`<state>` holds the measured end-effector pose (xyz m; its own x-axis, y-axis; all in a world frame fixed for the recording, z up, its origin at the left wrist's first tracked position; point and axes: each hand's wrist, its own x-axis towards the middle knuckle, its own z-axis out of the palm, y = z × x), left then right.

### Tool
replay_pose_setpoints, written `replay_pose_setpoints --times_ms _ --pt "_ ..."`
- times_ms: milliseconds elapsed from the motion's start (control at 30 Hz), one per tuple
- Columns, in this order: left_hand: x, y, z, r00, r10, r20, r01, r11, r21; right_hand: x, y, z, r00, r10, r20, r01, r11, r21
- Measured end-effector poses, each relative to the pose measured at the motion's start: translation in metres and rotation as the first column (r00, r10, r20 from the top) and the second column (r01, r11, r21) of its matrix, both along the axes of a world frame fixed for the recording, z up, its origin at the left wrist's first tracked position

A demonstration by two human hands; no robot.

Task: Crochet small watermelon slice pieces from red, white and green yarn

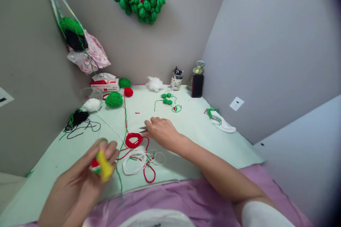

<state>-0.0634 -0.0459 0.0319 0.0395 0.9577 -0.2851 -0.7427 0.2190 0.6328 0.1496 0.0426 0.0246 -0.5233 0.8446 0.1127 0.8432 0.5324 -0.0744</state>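
My left hand (pixel 80 181), blurred, is raised at the lower left with its fingers curled round a small red, white and green crocheted piece (pixel 95 166). A yellow thing (pixel 105 166) shows at the same fingers; its kind is unclear. Green yarn loops over the index finger. Over the middle of the table, my right hand (pixel 162 131) is closed on scissors (pixel 144 129); the pointed metal blades stick out to the left, and the handles are hidden. Just below the blades lies a coil of red yarn (pixel 134 140), and nearer me a loose coil of white yarn (pixel 133 163).
Balls of green yarn (pixel 114 99), white yarn (pixel 92 105) and red yarn (pixel 128 92) sit at left, near black yarn (pixel 78 117). Small green crocheted balls (pixel 167 98), stuffing (pixel 154 83), a pen cup (pixel 176 81) and a phone (pixel 197 86) are toward the back.
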Motion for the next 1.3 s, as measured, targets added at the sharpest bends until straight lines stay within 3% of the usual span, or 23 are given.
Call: replay_pose_setpoints --times_ms 100,133,200,233,333,433,533,733,867,933,1000,1067,1133,1200,1233,1300 --pt "0.022 0.007 -0.01 0.987 -0.033 -0.155 0.04 0.998 0.039 0.023 -0.017 -0.003 0.995 0.036 -0.098 -0.036 0.999 -0.004" --pt "0.028 0.01 -0.015 0.982 -0.05 -0.183 0.058 0.997 0.041 0.028 -0.026 -0.005 0.94 0.119 -0.32 -0.141 0.989 -0.046" --pt "0.039 0.015 -0.023 0.97 -0.127 -0.206 0.144 0.987 0.071 0.03 -0.043 -0.009 0.679 0.199 -0.707 -0.34 0.939 -0.062" --pt "0.044 0.017 -0.025 0.961 -0.17 -0.218 0.192 0.978 0.086 0.028 -0.05 -0.012 0.57 0.183 -0.801 -0.361 0.931 -0.044" --pt "0.056 0.021 -0.025 0.937 -0.245 -0.25 0.281 0.953 0.117 0.02 -0.064 -0.02 0.361 0.104 -0.927 -0.237 0.971 0.017" --pt "0.063 0.022 -0.02 0.907 -0.298 -0.298 0.357 0.919 0.166 0.017 -0.065 -0.026 0.208 0.042 -0.977 -0.121 0.993 0.017" --pt "0.066 0.025 -0.02 0.873 -0.311 -0.377 0.405 0.892 0.202 0.019 -0.065 -0.028 0.155 0.049 -0.987 -0.08 0.996 0.037" --pt "0.069 0.026 -0.027 0.854 -0.277 -0.44 0.397 0.894 0.208 0.018 -0.067 -0.03 0.084 0.088 -0.993 -0.009 0.996 0.088" --pt "0.077 0.022 -0.025 0.895 -0.206 -0.395 0.299 0.935 0.19 0.014 -0.067 -0.037 -0.021 -0.025 -0.999 -0.075 0.997 -0.023" --pt "0.078 0.021 -0.025 0.897 -0.209 -0.389 0.303 0.932 0.199 0.014 -0.068 -0.04 -0.07 -0.088 -0.994 -0.119 0.99 -0.08" --pt "0.073 0.023 -0.025 0.865 -0.233 -0.444 0.357 0.908 0.219 0.015 -0.069 -0.04 -0.102 -0.134 -0.986 -0.139 0.983 -0.12" --pt "0.065 0.027 -0.024 0.799 -0.18 -0.573 0.376 0.894 0.243 0.016 -0.071 -0.037 -0.12 -0.153 -0.981 -0.141 0.981 -0.136" --pt "0.055 0.031 -0.022 0.697 0.057 -0.715 0.254 0.913 0.32 0.018 -0.071 -0.034 -0.123 -0.151 -0.981 -0.149 0.98 -0.132" --pt "0.048 0.034 -0.02 0.6 0.247 -0.76 0.156 0.896 0.415 0.018 -0.071 -0.032 -0.117 -0.15 -0.982 -0.164 0.978 -0.13" --pt "0.047 0.035 -0.019 0.583 0.256 -0.771 0.171 0.889 0.424 0.018 -0.072 -0.032 -0.114 -0.154 -0.981 -0.172 0.976 -0.133" --pt "0.049 0.036 -0.02 0.607 0.119 -0.786 0.3 0.881 0.365 0.018 -0.072 -0.034 -0.106 -0.159 -0.982 -0.183 0.973 -0.138"
